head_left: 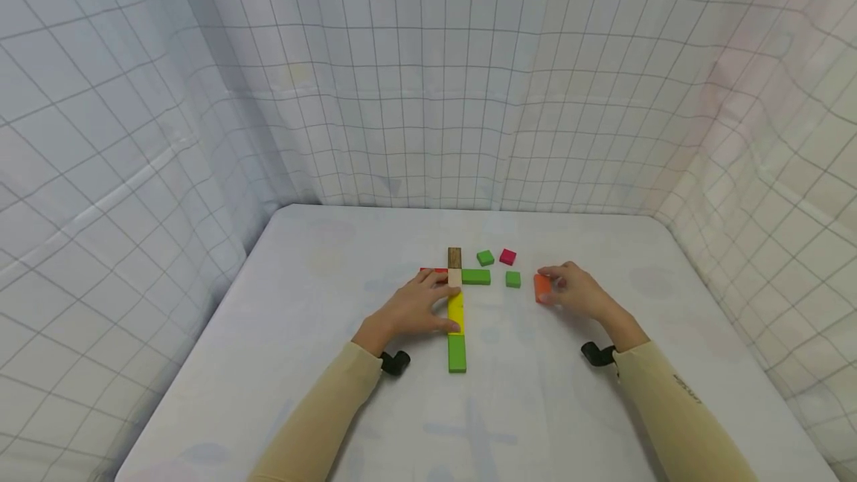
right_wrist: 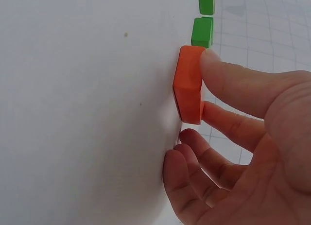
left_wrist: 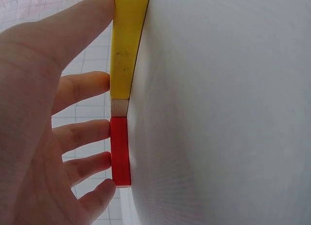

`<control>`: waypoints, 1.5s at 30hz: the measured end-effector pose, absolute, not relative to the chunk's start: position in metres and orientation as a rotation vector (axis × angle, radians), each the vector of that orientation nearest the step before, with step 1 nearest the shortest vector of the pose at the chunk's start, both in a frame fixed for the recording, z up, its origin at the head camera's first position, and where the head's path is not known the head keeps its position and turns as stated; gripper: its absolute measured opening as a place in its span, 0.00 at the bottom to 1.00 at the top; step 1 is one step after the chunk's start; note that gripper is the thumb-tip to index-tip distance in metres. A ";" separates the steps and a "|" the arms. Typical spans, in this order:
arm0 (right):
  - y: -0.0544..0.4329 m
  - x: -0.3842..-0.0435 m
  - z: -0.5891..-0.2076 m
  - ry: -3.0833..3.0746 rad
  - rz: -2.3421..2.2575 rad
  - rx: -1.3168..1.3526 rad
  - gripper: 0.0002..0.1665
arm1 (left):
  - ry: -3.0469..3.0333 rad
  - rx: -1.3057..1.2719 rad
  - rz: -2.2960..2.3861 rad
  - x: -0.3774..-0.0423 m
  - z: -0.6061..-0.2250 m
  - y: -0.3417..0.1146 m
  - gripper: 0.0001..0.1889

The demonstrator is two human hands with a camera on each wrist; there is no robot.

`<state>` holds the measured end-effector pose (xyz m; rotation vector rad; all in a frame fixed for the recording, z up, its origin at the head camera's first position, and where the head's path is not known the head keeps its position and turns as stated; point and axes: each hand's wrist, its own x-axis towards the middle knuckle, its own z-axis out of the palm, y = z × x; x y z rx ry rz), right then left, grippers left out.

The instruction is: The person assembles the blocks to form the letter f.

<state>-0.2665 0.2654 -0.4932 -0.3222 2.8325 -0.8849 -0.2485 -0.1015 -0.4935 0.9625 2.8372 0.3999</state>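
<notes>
My left hand (head_left: 418, 305) rests with spread fingers over a cross of flat blocks. Its thumb and index finger touch the yellow block (left_wrist: 127, 50), while other fingertips (left_wrist: 103, 159) lie along the red block (left_wrist: 121, 152). A pale wooden block (head_left: 454, 279) sits at the crossing, with a brown block (head_left: 454, 257) above, a long green block (head_left: 476, 277) to its right and another green block (head_left: 457, 354) below the yellow. To the right, my right hand (head_left: 577, 294) pinches an orange block (right_wrist: 188, 84) by its ends between thumb and index finger; the other fingers curl loosely near the tabletop.
Between the cross and the orange block lie a small green block (head_left: 485, 258), a crimson block (head_left: 508, 256) and another small green block (head_left: 512, 280). Grid-patterned curtains (head_left: 415, 95) enclose the white table (head_left: 321, 407) at the back and sides.
</notes>
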 end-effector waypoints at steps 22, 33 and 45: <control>0.270 -0.265 -0.491 2.767 -1.069 -0.319 0.32 | 2.835 0.958 0.384 -0.250 -0.498 -0.102 0.43; 0.275 -0.263 -0.491 2.768 -1.203 -0.347 0.21 | 2.839 0.973 0.394 -0.250 -0.495 -0.101 0.42; 0.271 -0.265 -0.483 2.774 -1.265 -0.274 0.22 | 2.843 0.973 0.363 -0.249 -0.494 -0.101 0.42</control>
